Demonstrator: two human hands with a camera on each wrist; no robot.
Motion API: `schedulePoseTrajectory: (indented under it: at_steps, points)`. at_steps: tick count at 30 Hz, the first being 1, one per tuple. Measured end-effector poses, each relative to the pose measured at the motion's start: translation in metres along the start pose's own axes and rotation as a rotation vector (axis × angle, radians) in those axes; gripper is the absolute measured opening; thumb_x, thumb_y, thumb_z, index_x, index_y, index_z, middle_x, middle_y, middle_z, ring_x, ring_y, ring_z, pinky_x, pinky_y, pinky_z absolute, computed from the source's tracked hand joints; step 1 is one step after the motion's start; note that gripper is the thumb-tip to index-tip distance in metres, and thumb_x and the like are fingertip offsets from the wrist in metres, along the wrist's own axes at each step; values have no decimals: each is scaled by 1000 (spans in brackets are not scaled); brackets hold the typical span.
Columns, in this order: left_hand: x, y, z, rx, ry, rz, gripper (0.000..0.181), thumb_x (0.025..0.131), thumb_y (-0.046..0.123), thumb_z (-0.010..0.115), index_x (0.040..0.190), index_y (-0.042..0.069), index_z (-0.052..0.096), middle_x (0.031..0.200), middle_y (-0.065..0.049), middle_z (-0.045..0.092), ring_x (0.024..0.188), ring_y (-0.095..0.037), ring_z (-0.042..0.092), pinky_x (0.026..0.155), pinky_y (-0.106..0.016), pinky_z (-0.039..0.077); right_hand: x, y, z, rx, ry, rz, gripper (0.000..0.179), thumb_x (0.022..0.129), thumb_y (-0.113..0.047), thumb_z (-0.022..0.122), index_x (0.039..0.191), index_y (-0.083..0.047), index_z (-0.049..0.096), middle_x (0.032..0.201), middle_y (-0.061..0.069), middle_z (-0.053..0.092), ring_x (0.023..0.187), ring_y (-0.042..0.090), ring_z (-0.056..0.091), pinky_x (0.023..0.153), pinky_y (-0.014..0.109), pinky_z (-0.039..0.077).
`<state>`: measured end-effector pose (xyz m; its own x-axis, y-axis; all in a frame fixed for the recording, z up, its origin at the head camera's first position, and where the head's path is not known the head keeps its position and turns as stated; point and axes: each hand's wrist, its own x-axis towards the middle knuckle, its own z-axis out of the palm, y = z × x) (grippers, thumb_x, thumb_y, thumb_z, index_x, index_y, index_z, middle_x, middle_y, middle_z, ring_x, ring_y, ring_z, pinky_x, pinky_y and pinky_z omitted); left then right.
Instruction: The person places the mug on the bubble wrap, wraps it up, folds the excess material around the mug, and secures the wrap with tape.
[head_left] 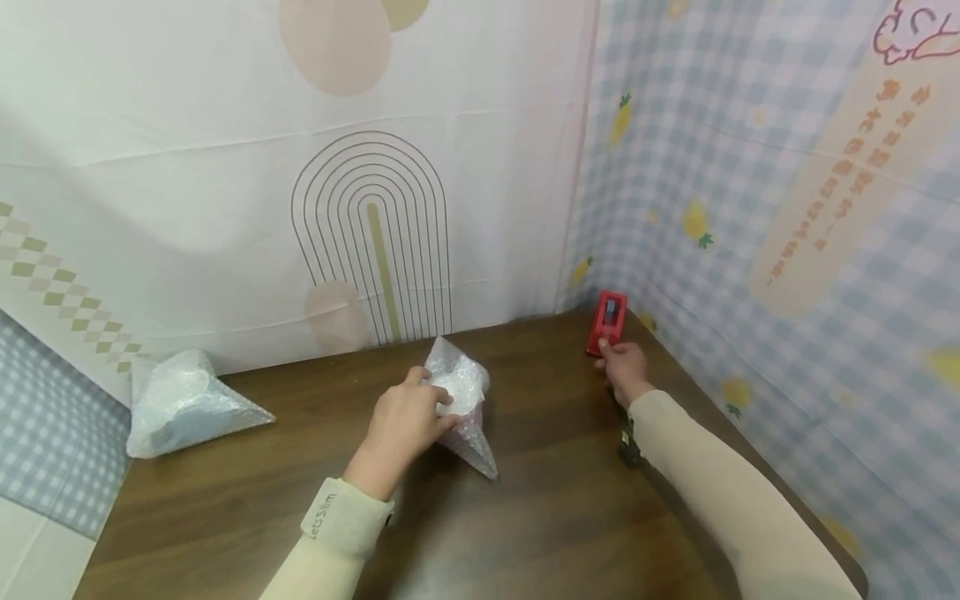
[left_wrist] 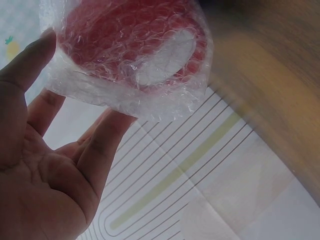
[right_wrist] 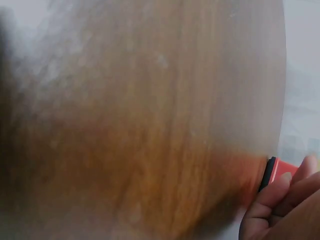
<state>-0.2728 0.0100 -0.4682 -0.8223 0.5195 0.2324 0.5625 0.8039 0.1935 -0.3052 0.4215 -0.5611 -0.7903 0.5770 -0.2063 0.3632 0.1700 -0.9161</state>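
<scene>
My left hand (head_left: 408, 417) holds the top of a bubble-wrapped bundle (head_left: 468, 392) near the middle of the table, thumb on one side and fingers on the other. Through the wrap (left_wrist: 135, 50), the left wrist view shows something red with a white oval patch. Off to the right, my right hand (head_left: 625, 369) pinches the near end of a red tape dispenser (head_left: 609, 312) between thumb and fingers, close to the table's back right corner. Only a small part of the dispenser's red side and black base (right_wrist: 267, 175) shows in the right wrist view.
A second bubble-wrapped bundle (head_left: 187, 404), bluish inside, lies at the table's back left. The brown wooden table (head_left: 540, 500) meets a white patterned cloth (head_left: 510, 208) behind and a blue checked cloth (head_left: 697, 125) along the right.
</scene>
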Motion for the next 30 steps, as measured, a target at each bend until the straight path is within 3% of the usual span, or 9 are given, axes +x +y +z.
schedulePoseTrajectory:
  at_steps: [4, 7, 10, 14, 17, 23, 27, 30]
  points:
    - [0, -2, 2, 9, -1, -3, 28, 91, 40, 95, 109, 19, 90, 134, -20, 75, 80, -36, 78, 70, -50, 65, -2, -1, -1, -12, 9, -22, 59, 119, -45, 55, 151, 4, 58, 78, -11, 72, 76, 16, 62, 66, 32, 51]
    - [0, -3, 4, 18, -2, -5, 28, 91, 40, 96, 109, 19, 90, 132, -20, 75, 80, -36, 78, 70, -50, 65, -2, -1, -3, -22, -4, -30, 60, 120, -45, 55, 155, 4, 62, 74, -12, 71, 72, 16, 61, 63, 31, 50]
    - [0, -3, 5, 19, 3, -3, 29, 91, 40, 96, 110, 19, 90, 130, -20, 75, 79, -36, 78, 70, -50, 64, -2, -3, -2, -44, -6, -49, 53, 120, -39, 56, 152, 2, 67, 77, -10, 73, 75, 15, 59, 67, 30, 47]
    - [-1, -2, 5, 12, 4, -4, 29, 91, 40, 95, 110, 19, 90, 128, -19, 75, 78, -35, 77, 69, -49, 64, 2, -7, 1, -77, 31, -57, 43, 119, -33, 56, 141, 0, 74, 92, 2, 80, 83, 14, 57, 73, 30, 45]
    - [-1, -1, 5, 8, 1, -4, 28, 92, 40, 95, 110, 19, 90, 125, -18, 76, 77, -34, 76, 68, -49, 64, 5, -7, 4, -73, 60, -34, 39, 118, -31, 57, 133, -1, 77, 101, 10, 82, 81, 14, 56, 70, 30, 45]
    - [0, 0, 4, 31, 15, 8, 28, 91, 41, 95, 108, 19, 90, 122, -18, 77, 79, -35, 77, 70, -49, 65, 9, -8, 4, -43, 71, -27, 36, 116, -28, 58, 128, 0, 78, 97, 6, 81, 80, 16, 55, 70, 31, 44]
    - [0, 0, 5, 35, 16, 5, 28, 91, 42, 95, 108, 19, 90, 118, -16, 77, 80, -35, 78, 69, -49, 65, 11, -7, 0, -63, 50, -14, 38, 115, -30, 58, 128, -1, 80, 96, 2, 81, 71, 13, 50, 64, 30, 43]
    - [0, 1, 4, 30, 23, 2, 29, 90, 42, 96, 108, 19, 91, 113, -15, 75, 78, -34, 78, 68, -48, 64, 10, -11, -3, -86, 38, -4, 39, 114, -31, 58, 127, -2, 81, 98, 3, 83, 74, 14, 51, 66, 31, 45]
